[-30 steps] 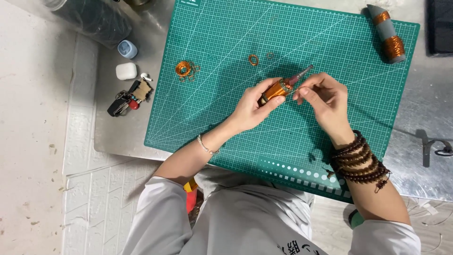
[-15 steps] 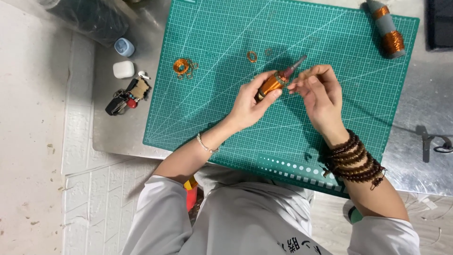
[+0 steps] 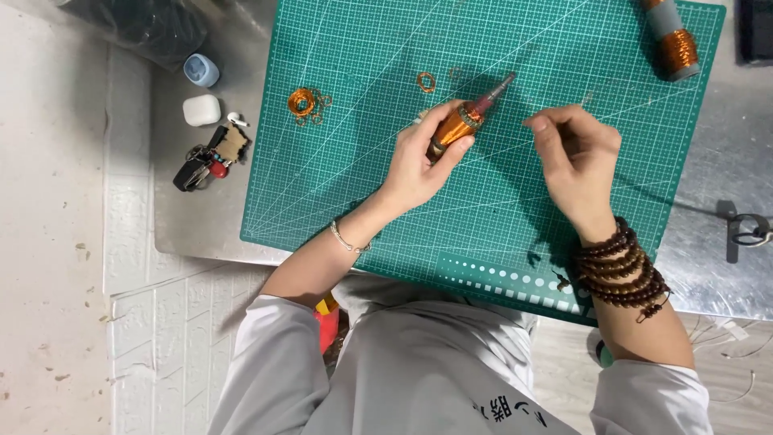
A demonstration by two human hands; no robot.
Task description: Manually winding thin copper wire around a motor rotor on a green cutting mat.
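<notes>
- While left hand (image 3: 415, 165) wraps shut round the orange-wound tool (image 3: 460, 121), its dark tip points up-right, above the green cutting mat (image 3: 346, 185) on the counter (image 3: 193, 234).
- Right hand (image 3: 576, 157): fingers pinched together; whether they hold anything, can't tell.
- Tool: copper-orange body, tapered end.
- Count: 1 tool, 2 small wire coils (image 3: 303, 102) on mat, 1 wire spool (image 3: 672, 36) top-right.

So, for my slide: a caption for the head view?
Left hand holds a wire-wound tool over a green mat; right hand pinches beside it.

A craft workbench: green cutting mat (image 3: 338, 185) on steel table (image 3: 708, 242), copper wire spool (image 3: 672, 36).
</notes>
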